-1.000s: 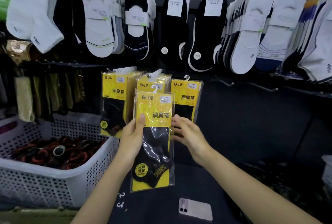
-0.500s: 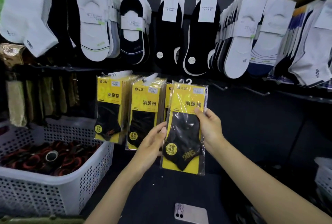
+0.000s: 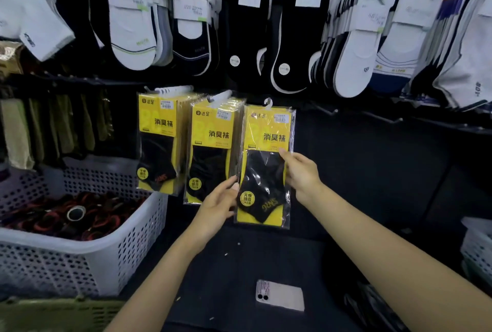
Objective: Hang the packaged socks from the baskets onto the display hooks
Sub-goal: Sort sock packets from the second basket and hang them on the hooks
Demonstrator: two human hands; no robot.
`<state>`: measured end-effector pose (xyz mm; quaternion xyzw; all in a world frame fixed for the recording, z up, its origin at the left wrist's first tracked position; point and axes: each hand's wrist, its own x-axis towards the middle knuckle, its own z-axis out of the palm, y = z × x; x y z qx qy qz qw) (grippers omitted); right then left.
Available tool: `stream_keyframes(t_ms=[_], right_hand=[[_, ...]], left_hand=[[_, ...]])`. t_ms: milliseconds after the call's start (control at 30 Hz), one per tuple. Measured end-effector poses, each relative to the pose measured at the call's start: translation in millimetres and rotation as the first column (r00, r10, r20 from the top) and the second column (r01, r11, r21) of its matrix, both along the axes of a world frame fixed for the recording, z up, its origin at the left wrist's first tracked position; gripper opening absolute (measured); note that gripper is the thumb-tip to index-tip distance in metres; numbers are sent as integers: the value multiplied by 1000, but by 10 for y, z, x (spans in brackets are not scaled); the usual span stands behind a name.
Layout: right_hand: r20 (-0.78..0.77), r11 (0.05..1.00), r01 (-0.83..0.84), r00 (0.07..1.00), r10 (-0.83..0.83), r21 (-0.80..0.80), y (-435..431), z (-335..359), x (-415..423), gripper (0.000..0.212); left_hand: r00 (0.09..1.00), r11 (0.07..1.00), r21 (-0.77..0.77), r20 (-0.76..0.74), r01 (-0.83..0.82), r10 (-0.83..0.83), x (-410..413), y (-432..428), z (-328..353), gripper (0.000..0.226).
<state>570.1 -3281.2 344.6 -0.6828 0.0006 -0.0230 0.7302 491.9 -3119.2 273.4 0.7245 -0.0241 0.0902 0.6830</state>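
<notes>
A yellow sock packet [image 3: 266, 150] with a black sock inside hangs upright in front of the third display hook [image 3: 268, 102], its white hanger at the hook's level. My right hand [image 3: 299, 174] grips the packet's right edge. My left hand [image 3: 219, 205] touches its lower left edge with the fingertips. Two stacks of the same yellow packets hang to the left: the left stack [image 3: 158, 142] and the middle stack [image 3: 210, 148].
A white perforated basket [image 3: 87, 254] with dark red and black items stands at the lower left. A phone [image 3: 279, 295] lies on the dark surface below. Rows of white and black socks [image 3: 250, 28] hang above. Another basket edge [image 3: 476, 249] shows at the right.
The packet moved from in front of the middle stack rightward and up to the third hook. My right hand took its right edge; my left hand slid to its lower left edge.
</notes>
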Motion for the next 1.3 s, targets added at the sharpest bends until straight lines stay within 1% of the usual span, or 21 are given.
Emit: stream_keyframes(t_ms=[33,67,133,200,267,333,433,500,600,667,733,800,867,933,1033,1067,1100,1167,1200,1233,1300], right_hand=[[-12,1000,9,1000,-9,8,-40,-75,-7,18],[-22,1000,19,1000,-19,19,-92,-162,-26,20],[-51,999,41,998,-41,16,-221,-377,-117,28],[-89,999,31,996,-32,-11,-366,-641,-273,31],[-144,998,-33,989,24,-60,-502,-944,-473,29],[-220,981,-129,971,95,-146,-615,-1240,-719,26],[-355,924,-294,914,197,-245,-758,-1656,-1090,26],[-451,879,-397,857,251,-265,-864,-1910,-1303,24],[-555,810,-498,786,272,-308,-1008,-2248,-1511,25],[-608,743,-558,750,261,-369,-1042,-2443,-1595,25],[-633,694,-594,731,255,-406,-1018,-2635,-1638,27],[-638,701,-591,728,251,-399,-964,-2785,-1669,24],[-662,735,-601,693,284,-314,-905,-2862,-1704,29],[-692,754,-623,639,336,-208,-843,-2912,-1773,44],[-724,724,-674,572,387,-146,-728,-3009,-1935,66],[-722,733,-667,572,390,-132,-693,-3050,-1991,69],[-706,750,-649,590,391,-127,-663,-3076,-2032,66],[-656,785,-602,653,379,-145,-638,-3030,-2042,46],[-624,796,-584,684,377,-159,-642,-2958,-2021,36],[-586,805,-567,717,377,-177,-651,-2873,-1984,31],[-485,830,-525,784,387,-188,-682,-2676,-1874,27]], left_hand=[[1000,1000,20,-12,-12,12,-1,12,-51,41],[999,999,38,-30,-20,22,-9,24,-101,41],[996,997,76,-76,-30,36,-60,57,-222,40],[992,992,121,-123,-22,36,-156,95,-366,38],[981,988,153,-194,-1,31,-294,138,-551,34],[958,978,204,-285,37,23,-464,163,-761,30],[910,963,251,-414,97,16,-699,142,-1076,18],[878,954,261,-478,146,-4,-848,86,-1291,17],[840,928,317,-542,197,7,-1144,-19,-1627,12],[802,893,381,-596,242,37,-1340,-44,-1887,18],[732,834,415,-681,363,21,-1505,-67,-2093,31],[664,846,358,-748,395,6,-1653,-109,-2219,30],[634,875,300,-774,379,-10,-1772,-171,-2288,33],[666,884,309,-746,352,-5,-1835,-203,-2366,37],[697,912,249,-715,325,-53,-1864,-222,-2412,43],[690,922,214,-720,322,-73,-1863,-218,-2417,46],[677,930,187,-731,316,-83,-1859,-220,-2415,48],[672,945,158,-736,285,-80,-1844,-225,-2405,53],[681,949,168,-729,267,-62,-1824,-223,-2398,54],[695,950,189,-718,250,-40,-1798,-218,-2374,53],[756,965,167,-653,202,-45,-1725,-246,-2252,40]])
